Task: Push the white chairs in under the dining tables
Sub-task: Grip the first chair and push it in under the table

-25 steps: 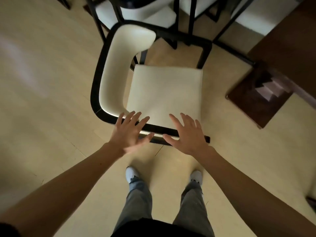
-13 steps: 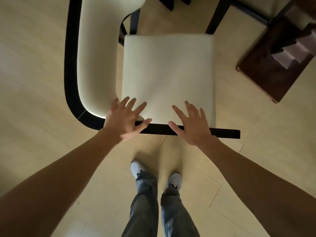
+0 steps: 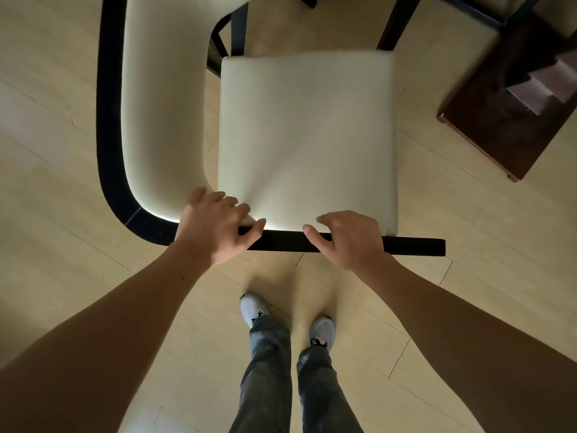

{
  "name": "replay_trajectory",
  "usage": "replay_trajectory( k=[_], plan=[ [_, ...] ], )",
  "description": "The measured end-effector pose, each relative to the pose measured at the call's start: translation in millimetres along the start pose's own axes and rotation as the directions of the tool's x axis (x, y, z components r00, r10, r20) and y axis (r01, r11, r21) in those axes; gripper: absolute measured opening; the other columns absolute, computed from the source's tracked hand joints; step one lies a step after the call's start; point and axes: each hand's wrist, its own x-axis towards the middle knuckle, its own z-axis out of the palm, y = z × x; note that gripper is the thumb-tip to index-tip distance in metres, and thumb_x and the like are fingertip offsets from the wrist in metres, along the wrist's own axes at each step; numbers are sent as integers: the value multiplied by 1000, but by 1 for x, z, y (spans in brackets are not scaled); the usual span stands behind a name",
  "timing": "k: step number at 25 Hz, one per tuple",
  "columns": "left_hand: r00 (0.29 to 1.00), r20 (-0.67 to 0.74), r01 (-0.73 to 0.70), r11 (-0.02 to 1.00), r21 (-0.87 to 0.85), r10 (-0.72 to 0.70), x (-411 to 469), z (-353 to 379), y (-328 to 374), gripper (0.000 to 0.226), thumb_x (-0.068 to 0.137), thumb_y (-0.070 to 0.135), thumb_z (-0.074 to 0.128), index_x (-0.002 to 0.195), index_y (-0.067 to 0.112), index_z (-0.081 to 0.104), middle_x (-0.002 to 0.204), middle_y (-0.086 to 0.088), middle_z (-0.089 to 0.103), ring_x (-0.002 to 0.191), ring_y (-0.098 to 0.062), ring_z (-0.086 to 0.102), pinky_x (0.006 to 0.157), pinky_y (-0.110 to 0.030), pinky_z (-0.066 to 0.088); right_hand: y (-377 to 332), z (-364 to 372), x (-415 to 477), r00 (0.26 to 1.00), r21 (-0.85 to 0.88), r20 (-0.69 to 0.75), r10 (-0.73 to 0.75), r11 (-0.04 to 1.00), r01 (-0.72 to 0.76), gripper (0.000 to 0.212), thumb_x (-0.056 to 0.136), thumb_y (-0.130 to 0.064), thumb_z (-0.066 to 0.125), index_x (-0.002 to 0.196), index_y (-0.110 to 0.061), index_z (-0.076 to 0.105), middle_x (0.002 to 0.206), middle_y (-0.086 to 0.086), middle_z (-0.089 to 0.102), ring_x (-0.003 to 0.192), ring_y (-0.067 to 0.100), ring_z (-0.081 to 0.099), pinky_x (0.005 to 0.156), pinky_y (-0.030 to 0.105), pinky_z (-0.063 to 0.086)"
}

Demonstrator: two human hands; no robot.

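A white chair (image 3: 306,135) with a cream seat cushion and a curved black frame stands right in front of me. Its padded backrest runs along the left side and curves round to the near edge. My left hand (image 3: 215,226) grips the near black rail where the backrest bends, fingers curled over the top, thumb on the rail. My right hand (image 3: 346,239) grips the same rail further right, fingers curled over its top edge. The dining table top is out of view.
A dark wooden table base (image 3: 512,98) stands on the pale wood floor at the upper right. Black legs of another chair (image 3: 468,10) show at the top edge. My feet (image 3: 287,320) are just behind the chair.
Both hands went from spread flat above the near rail to curled round it. The view has closed in on the chair, and my feet have stepped nearer.
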Motion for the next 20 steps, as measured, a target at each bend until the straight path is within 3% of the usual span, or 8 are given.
replay_trajectory(
  k=[5,8,12,17,20],
  plan=[
    [1000,-20,-14,1000,12,14,2,5,-2,65,89,61,22,80,18,70,77,-1,70,84,-29,65,89,-41,38,-4,4,-2,997,-48,-43,62,997,-65,89,81,-83,8,84,-23,75,59,-1,65,58,24,61,56,27,33],
    [999,-40,-16,1000,25,17,3,7,-3,65,89,63,21,80,19,69,77,1,70,84,-28,65,88,-41,37,-5,6,-3,995,-63,-74,69,995,-74,90,82,-82,6,77,-22,73,52,-1,59,51,23,56,53,26,30],
    [996,-78,-48,999,21,50,4,7,-3,64,89,64,22,76,19,66,71,1,68,78,-27,65,83,-40,40,-7,4,-5,993,-70,-95,70,995,-76,92,82,-84,2,78,-24,71,49,-3,53,48,18,52,55,27,27],
    [976,-153,-158,987,0,156,-1,12,-8,62,91,64,24,79,21,67,68,2,67,70,-28,64,76,-38,44,-6,8,-10,988,-48,-140,63,996,-70,92,82,-84,1,113,-31,69,60,-8,56,62,19,58,66,32,40],
    [947,-197,-261,965,-13,254,-5,15,-11,60,93,63,25,90,21,69,73,1,69,71,-28,65,75,-37,46,-9,15,-19,975,-54,-216,55,996,-68,83,86,-80,5,100,-28,67,57,-9,52,57,17,55,63,31,42]
  ],
)
